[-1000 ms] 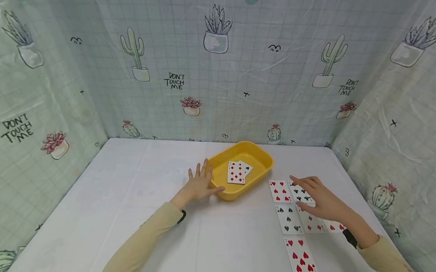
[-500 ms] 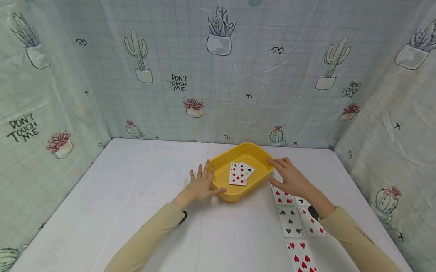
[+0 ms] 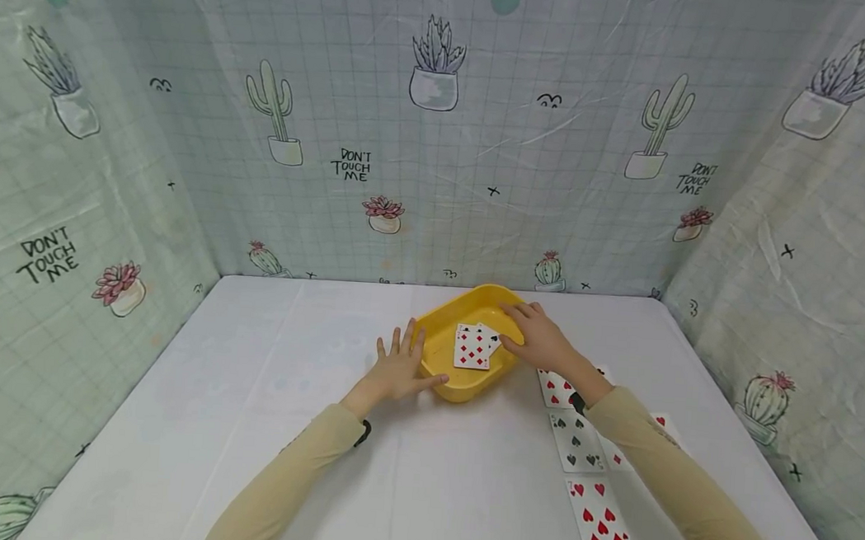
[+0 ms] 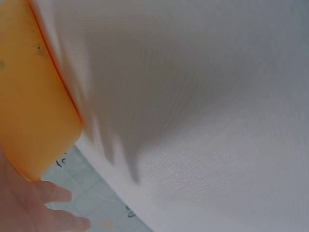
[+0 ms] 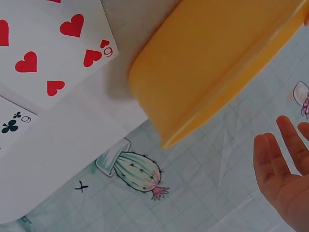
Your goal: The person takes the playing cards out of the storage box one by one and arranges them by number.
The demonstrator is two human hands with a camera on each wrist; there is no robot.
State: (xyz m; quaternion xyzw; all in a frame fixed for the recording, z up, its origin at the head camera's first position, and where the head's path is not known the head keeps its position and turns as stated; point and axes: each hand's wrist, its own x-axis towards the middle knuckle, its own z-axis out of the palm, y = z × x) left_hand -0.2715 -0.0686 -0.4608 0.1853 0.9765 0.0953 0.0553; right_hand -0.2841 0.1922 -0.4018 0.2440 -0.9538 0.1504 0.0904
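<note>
A yellow plastic tray [image 3: 460, 394] stands toward the back of the table in the head view. Inside it lie a diamonds playing card [image 3: 471, 347] and a spades card [image 3: 495, 337] partly under it. My left hand [image 3: 395, 373] is spread at the tray's left rim, thumb across the near corner. Over the right rim reaches my right hand [image 3: 545, 340], its fingers loosely extended above the tray's inside with nothing in them. In the right wrist view its fingers [image 5: 264, 157] show beyond the tray's wall.
Right of the tray, face-up cards lie in rows: the six of hearts [image 3: 556, 389], five of spades [image 3: 576, 441] and seven of hearts [image 3: 599, 516], among others. My right sleeve [image 3: 675, 483] hides some of them. A cactus-print curtain [image 3: 451, 205] surrounds the white table [image 3: 310, 329].
My right hand has moved left from above the rows of cards to over the tray. The left hand stays at the tray's rim, and the cards in the tray look the same.
</note>
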